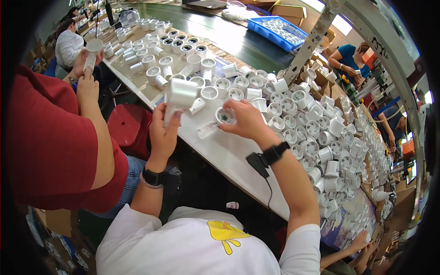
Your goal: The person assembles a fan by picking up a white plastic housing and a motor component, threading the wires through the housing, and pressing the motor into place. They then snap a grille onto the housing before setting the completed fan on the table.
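My left hand point(163, 134) is closed round the handle of a white plastic handheld fan housing point(182, 93), its wide cylindrical head upward over the table edge. To the right, my right hand point(246, 118) bends its fingers over the rim of a white round fan part point(225, 116) with something dark and greenish inside. Beside that part lies a white open handle piece point(207, 130); whether the two are joined, I cannot tell. Behind my hands stand white fan heads with slatted grilles, such as one grilled head point(210, 93).
A large heap of white fan housings point(311, 133) covers the table's right side. Rows of fan heads point(178, 43) stand at the back left. Beyond them is a dark conveyor belt point(206, 23) and a blue tray point(277, 34). A co-worker in red point(59, 142) sits close left, near a red stool point(129, 128).
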Demonstrator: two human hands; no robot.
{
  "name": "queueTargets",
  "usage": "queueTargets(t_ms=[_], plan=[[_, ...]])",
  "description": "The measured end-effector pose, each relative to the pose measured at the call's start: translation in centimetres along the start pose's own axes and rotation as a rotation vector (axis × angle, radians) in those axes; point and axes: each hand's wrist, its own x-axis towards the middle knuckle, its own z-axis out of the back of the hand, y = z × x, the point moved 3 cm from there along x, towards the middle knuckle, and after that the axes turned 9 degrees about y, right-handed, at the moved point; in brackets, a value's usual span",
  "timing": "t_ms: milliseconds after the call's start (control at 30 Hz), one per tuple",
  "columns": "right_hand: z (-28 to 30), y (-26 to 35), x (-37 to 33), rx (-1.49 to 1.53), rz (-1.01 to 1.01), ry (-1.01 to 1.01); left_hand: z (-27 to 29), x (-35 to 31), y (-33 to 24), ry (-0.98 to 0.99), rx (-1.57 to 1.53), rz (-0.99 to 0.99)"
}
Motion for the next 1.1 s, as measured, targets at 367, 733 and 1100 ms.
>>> queueTargets(t_ms=[367, 733, 1100], plan=[[-3.0, -1.2, 2.8, -0.046, -0.076, -0.265, -2.9, -0.5, -0.6, 0.211, -0.630, 0.150], [8.4, -6.2, -20.1, -0.434, -0.517, -0.399, -15.6, -3.3, -5.4, 0.897, -1.102, 0.127], [9.2, -8.2, -24.1, -0.339, -0.510, -0.720, -21.2, -6.8, -3.6, 0.968, -1.248, 0.599]])
